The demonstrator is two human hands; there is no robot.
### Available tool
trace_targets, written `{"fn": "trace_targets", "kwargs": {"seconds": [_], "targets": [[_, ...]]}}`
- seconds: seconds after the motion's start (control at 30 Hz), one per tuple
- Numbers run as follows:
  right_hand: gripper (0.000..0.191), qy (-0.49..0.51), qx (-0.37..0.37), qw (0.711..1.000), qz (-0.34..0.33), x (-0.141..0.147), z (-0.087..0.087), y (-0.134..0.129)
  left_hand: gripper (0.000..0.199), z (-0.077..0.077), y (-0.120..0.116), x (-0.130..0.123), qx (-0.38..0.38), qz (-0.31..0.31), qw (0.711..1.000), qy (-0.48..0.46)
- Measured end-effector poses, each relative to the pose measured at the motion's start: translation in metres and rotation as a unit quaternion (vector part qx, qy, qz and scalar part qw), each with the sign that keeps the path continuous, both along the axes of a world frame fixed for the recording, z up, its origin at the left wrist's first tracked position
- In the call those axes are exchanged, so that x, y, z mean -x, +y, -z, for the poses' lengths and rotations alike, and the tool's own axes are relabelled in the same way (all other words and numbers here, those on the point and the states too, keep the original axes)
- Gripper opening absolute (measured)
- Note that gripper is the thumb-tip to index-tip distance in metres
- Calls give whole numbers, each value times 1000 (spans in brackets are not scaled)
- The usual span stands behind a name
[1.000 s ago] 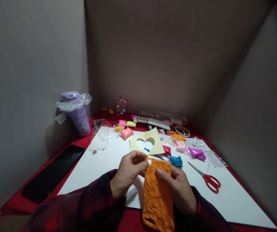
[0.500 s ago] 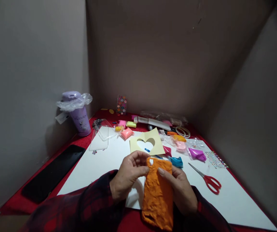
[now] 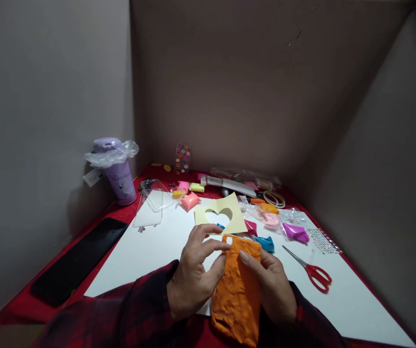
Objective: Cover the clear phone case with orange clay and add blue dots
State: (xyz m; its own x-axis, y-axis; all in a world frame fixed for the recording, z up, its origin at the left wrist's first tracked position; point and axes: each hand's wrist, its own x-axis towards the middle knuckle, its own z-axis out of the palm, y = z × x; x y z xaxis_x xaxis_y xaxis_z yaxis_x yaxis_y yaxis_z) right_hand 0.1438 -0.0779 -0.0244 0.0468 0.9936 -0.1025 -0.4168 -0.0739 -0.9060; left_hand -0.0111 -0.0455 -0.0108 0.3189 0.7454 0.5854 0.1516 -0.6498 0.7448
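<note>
An orange clay-covered phone case is held upright, slightly tilted, near the front edge of the white board. Its surface is wrinkled, with a small opening at the top left corner and a longer one near the bottom. My right hand grips its right side, thumb on the front and fingers behind. At the upper left edge, my left hand has its fingers apart, with fingertips at the corner opening and the thumb against the side. Behind the case stands folded yellow paper with a heart cut-out.
Red-handled scissors and a sticker sheet lie at the right. Clay packets are spread along the back. Clear cases, a black phone and a purple cup are at the left. Walls rise behind and beside.
My left hand's fingers have spread and lifted from their closer hold on the case's corner. The case has tilted slightly, its top shifting right. My right hand keeps its grip.
</note>
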Motion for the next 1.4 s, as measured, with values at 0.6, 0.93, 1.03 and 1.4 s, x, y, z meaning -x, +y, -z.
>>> {"fn": "trace_targets", "kwargs": {"seconds": [0.6,0.93,1.03,1.4], "targets": [[29,-23,-24,999,10,0,0,-1,33,3,2,0,-77,-8,996,45],[30,-7,-21,1000,5,0,0,-1,27,-2,1,1,-35,0,999,13],[30,-9,0,1000,-5,-3,2,-1,20,-4,3,1,37,7,999,-28],[28,-48,6,998,-49,-6,5,-2,26,3,10,-7,346,148,914,-152]]}}
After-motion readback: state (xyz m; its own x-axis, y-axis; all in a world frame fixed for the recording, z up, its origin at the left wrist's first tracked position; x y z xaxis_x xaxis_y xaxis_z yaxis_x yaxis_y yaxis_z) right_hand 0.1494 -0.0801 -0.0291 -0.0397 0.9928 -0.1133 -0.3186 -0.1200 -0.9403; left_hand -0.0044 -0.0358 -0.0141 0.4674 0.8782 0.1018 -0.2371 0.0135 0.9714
